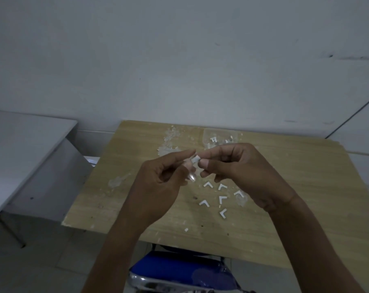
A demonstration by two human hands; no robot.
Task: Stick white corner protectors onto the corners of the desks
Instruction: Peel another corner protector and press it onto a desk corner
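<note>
both hands meet above the wooden table (295,187), the right hand (240,172) pinching a small white corner protector (195,160) between thumb and forefinger, the left hand (158,182) pinching something clear and blurred beside it, too small to tell what. six loose protectors (208,184) lie on the table just below the hands. a clear bag (219,137) behind is partly hidden, a blue chair (179,269) cut off below.

Dim, bluish cast, soft blur, wide-angle distortion
</note>
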